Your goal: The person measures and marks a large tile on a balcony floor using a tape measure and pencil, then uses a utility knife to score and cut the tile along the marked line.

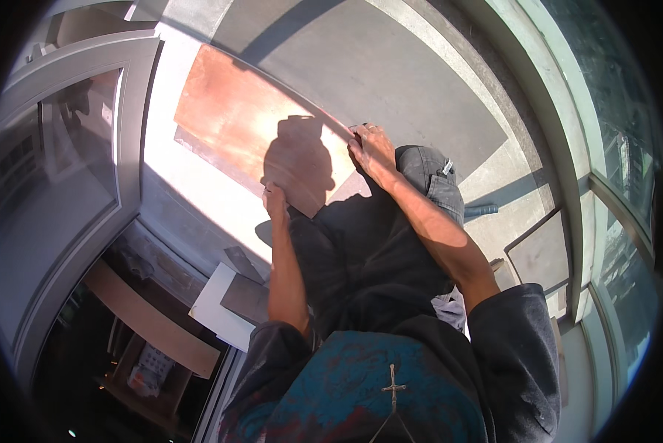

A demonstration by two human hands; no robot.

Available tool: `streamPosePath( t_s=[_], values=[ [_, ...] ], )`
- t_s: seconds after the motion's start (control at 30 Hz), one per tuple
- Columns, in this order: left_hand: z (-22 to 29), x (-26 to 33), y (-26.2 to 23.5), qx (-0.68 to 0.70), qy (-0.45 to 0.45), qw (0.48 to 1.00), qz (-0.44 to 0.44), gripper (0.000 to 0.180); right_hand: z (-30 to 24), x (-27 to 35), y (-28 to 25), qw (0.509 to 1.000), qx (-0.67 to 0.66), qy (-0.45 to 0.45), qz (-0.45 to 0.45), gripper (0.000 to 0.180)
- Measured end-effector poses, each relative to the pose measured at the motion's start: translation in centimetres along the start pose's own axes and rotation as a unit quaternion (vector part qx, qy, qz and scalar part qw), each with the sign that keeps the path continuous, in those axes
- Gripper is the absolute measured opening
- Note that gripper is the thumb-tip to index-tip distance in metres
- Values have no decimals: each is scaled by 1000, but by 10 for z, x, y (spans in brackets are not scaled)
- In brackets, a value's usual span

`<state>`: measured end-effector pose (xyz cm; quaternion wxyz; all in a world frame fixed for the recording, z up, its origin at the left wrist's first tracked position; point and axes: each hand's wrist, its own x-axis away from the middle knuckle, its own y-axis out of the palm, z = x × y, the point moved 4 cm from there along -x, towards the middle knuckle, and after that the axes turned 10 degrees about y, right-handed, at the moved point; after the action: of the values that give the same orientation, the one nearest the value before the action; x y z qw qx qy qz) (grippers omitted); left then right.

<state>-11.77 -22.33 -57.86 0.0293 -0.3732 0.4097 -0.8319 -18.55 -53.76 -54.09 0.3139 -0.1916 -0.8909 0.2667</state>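
A reddish-brown rectangular panel (217,96) lies in front of me in strong sunlight, partly covered by the shadow of my head. My left hand (275,201) is closed at its near edge, with the fingers bent and partly hidden from view. At the panel's right end, my right hand (374,153) curls its fingers over the far corner. A small dark bit shows by those fingertips, too small to name. Beyond the panel, a large grey sheet or slab (390,81) lies flat along its far edge.
A glazed door frame (136,125) stands on the left, and a window frame (568,111) curves along the right. A dark handle (481,210) lies by my right knee. Near my left elbow are a white board (217,306) and a grey piece (244,297). Another grey slab (542,247) lies at right.
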Motion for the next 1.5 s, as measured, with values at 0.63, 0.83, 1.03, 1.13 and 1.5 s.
streamPosePath(
  t_s=[0.63,0.83,1.03,1.13,1.5],
  values=[
    [-17,-9,7,-2,67,997,25,38,2,2,-5,999,-7,-22,24,24],
    [-4,1,13,19,26,999,40,36,10,0,-1,999,8,-8,41,24],
    [-36,-24,8,42,9,996,82,39,2,0,-1,999,-4,-28,23,23],
    [-14,-4,5,60,-8,997,57,40,0,0,0,1000,-10,-23,10,23],
    [-35,-17,14,54,60,993,87,31,5,-2,-6,999,-22,-27,-4,25]
  ],
)
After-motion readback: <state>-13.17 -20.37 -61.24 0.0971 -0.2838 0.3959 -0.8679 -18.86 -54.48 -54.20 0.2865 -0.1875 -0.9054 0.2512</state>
